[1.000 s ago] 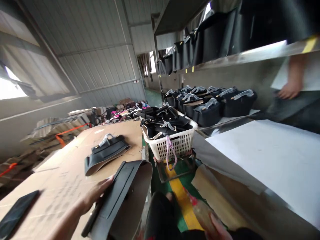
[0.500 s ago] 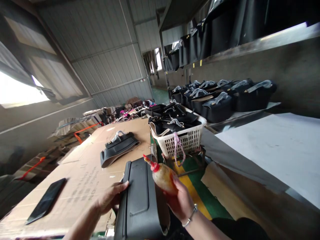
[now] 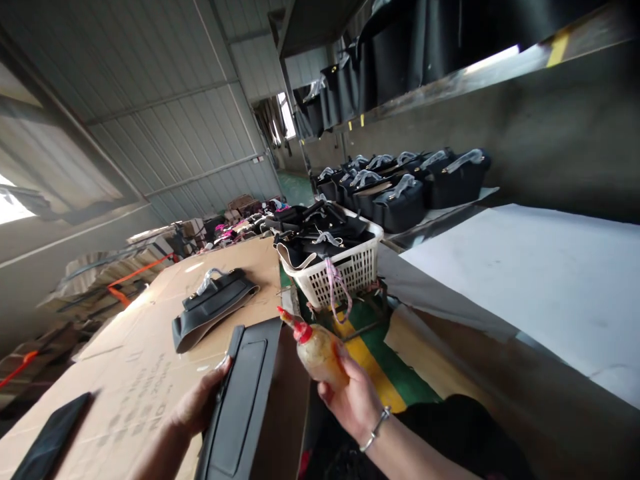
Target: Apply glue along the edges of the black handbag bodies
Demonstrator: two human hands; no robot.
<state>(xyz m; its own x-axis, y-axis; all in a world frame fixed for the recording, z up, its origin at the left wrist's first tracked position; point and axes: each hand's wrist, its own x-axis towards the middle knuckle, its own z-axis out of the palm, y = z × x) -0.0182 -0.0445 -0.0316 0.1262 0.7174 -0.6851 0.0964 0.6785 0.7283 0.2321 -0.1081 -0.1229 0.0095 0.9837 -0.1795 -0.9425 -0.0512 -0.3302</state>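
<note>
From the head view, I see my left hand (image 3: 203, 395) gripping the left long edge of a black piece (image 3: 240, 407), which runs lengthwise away from me between both hands. My right hand (image 3: 353, 397) wraps a squeeze bottle (image 3: 320, 357), its red nozzle (image 3: 299, 329) angled toward the piece's far end. Left of my left hand, the cardboard's (image 3: 120, 327) print (image 3: 150, 390) is too faint to read.

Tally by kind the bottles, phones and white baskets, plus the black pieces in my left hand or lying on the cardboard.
Bottle: 1
Phone: 1
White basket: 1
Black pieces: 2
Total: 5
</note>
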